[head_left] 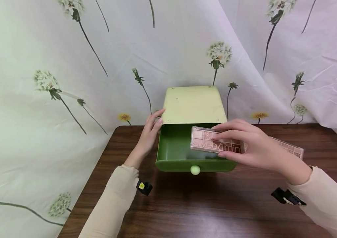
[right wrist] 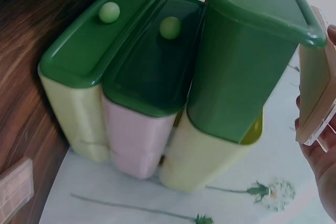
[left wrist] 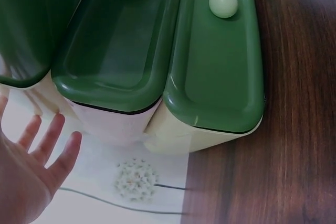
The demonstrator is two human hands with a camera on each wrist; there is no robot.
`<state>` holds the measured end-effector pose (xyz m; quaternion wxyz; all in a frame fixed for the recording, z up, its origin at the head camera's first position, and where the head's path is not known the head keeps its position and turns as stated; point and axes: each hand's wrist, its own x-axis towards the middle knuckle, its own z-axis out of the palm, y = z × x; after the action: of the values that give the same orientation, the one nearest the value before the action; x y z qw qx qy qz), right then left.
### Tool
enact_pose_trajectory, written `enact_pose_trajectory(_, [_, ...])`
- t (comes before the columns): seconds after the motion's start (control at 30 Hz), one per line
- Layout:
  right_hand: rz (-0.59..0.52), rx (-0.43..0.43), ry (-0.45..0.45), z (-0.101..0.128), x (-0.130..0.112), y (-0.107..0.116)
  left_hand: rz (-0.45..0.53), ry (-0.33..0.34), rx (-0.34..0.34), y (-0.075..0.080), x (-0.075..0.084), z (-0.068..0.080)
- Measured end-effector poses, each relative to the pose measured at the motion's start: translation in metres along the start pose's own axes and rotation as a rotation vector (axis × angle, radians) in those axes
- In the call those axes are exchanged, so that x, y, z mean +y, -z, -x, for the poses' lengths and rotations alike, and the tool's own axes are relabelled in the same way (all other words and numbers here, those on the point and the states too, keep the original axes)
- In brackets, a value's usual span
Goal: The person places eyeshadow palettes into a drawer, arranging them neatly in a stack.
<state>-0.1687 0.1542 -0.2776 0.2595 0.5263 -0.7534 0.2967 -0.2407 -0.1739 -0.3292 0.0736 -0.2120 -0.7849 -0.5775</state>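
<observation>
A small drawer cabinet (head_left: 193, 104) with a pale yellow-green top stands against the cloth. Its green top drawer (head_left: 172, 166) is pulled out, with a round light knob (head_left: 195, 170) on the front. My left hand (head_left: 149, 134) rests at the cabinet's upper left side, fingers extended; the left wrist view shows them spread. In my right hand (head_left: 254, 143), thumb and fingers grip an eyeshadow palette (head_left: 199, 138) with a clear lid, above the drawer's right half. The right wrist view catches this palette (right wrist: 317, 87) edge-on beside the drawer's rim.
Two lower drawers, the middle one (right wrist: 149, 56) and the bottom one (right wrist: 100, 40), are closed beneath. A second palette (head_left: 294, 150) lies on the dark wooden table (head_left: 186, 211), partly behind my right forearm. Dandelion-printed cloth (head_left: 171, 43) hangs behind and at the left.
</observation>
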Motion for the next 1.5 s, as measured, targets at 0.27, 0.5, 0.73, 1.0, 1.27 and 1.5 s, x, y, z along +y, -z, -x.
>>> enact_pose_trajectory(0.27, [-0.082, -0.046, 0.007, -0.02, 0.003, -0.02, 0.004, 0.01, 0.009, 0.001, -0.014, -0.004])
enact_pose_trajectory(0.5, [-0.087, -0.131, -0.056, -0.027, 0.011, -0.036, -0.03, 0.009, 0.019, 0.0, -0.013, -0.002])
enact_pose_trajectory(0.73, [-0.096, -0.241, -0.15, -0.031, 0.017, -0.041, -0.034, 0.0, 0.014, -0.001, -0.012, -0.004])
enact_pose_trajectory(1.0, [-0.113, -0.341, -0.204, -0.032, 0.023, -0.047, -0.024, 0.032, 0.004, 0.001, -0.009, -0.003])
enact_pose_trajectory(1.27, [-0.01, -0.433, -0.218, -0.036, 0.024, -0.051, -0.059, 0.005, 0.013, 0.0, -0.011, -0.002])
enact_pose_trajectory(1.5, [0.027, -0.483, -0.233, -0.039, 0.023, -0.052, -0.064, -0.02, 0.039, 0.0, -0.014, -0.001])
